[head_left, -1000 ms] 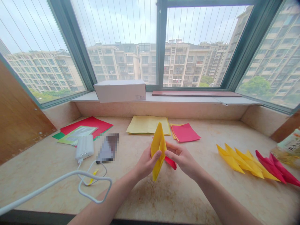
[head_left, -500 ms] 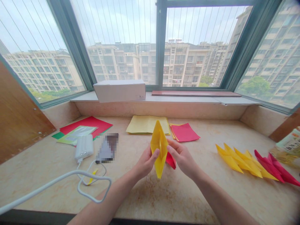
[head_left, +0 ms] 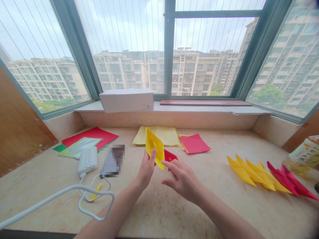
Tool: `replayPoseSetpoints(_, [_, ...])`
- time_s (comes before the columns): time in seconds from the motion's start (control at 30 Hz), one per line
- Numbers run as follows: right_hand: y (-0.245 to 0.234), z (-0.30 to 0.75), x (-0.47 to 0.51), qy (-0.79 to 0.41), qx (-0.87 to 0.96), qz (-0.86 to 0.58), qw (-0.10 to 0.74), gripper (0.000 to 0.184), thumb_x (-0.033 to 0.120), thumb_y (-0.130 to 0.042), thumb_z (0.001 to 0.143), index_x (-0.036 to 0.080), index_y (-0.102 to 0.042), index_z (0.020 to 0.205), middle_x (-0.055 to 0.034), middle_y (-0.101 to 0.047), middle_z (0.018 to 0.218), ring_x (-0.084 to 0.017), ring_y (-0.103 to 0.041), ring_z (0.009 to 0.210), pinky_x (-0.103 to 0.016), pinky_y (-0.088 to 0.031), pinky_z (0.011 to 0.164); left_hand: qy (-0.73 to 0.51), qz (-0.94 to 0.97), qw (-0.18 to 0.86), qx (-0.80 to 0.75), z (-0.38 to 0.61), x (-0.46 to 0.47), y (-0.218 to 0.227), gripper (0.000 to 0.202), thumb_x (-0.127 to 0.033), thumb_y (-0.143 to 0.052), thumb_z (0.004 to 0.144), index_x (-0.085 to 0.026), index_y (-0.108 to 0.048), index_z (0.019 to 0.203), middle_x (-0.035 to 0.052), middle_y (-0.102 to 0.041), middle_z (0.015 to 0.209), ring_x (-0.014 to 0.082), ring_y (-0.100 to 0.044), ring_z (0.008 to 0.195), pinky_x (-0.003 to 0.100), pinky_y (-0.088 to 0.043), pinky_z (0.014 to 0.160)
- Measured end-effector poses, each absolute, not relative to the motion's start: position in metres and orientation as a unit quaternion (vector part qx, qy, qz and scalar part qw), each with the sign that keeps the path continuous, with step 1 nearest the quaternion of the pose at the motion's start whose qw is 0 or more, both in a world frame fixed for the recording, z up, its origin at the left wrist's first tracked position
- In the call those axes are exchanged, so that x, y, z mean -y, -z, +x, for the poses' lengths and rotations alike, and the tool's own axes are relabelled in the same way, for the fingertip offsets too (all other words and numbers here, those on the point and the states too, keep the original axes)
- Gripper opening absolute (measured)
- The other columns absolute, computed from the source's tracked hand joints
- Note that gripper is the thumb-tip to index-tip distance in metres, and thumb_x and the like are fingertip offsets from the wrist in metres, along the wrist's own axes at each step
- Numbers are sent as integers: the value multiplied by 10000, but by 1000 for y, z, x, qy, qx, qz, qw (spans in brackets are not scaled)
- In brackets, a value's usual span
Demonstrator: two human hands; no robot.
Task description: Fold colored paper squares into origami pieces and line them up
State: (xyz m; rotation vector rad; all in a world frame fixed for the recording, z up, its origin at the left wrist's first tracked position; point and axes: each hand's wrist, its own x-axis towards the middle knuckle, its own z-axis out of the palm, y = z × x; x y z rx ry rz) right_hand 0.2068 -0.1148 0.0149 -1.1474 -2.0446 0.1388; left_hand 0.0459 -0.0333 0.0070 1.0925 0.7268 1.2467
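Note:
My left hand (head_left: 147, 169) pinches a folded yellow paper piece (head_left: 155, 148) and holds it tilted above the stone sill. A folded red piece (head_left: 170, 156) shows just behind it, partly hidden. My right hand (head_left: 181, 179) hovers just to the right with its fingers spread, and its fingertips are close to the yellow piece's lower corner and the red piece. It holds nothing.
Yellow sheets (head_left: 165, 135) and red squares (head_left: 194, 144) lie behind the hands. A row of folded yellow (head_left: 251, 171) and red (head_left: 286, 179) pieces lies at right. A power bank (head_left: 88, 160) with white cable (head_left: 62, 194), coloured papers (head_left: 89, 139) and a white box (head_left: 127, 99) are at left.
The right hand has let go of the yellow piece and opened. The left hand has swung the piece up and left, from upright to tilted. The view has tipped slightly down.

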Motion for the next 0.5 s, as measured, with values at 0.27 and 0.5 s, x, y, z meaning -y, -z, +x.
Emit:
replayPoseSetpoints(0.27, [-21,212,112,73,787,-498,357,107,212,-551,958,189,-655,967,-65,-693,853,-197,-648,744,-285,-477,656,-440,575,639,-260,50,43,-11,585,-574,-546,907,-205,-486,1356,130,-629,1250,258,-660,1018,383,-549,829])
replayPoseSetpoints(0.5, [-60,313,111,98,693,-629,339,172,237,-519,965,194,-680,1005,-70,-734,918,-197,-682,812,-281,-466,725,-484,614,543,-307,45,39,-12,535,-546,-481,942,-155,-563,1296,98,-647,1042,180,-623,719,334,-529,668])
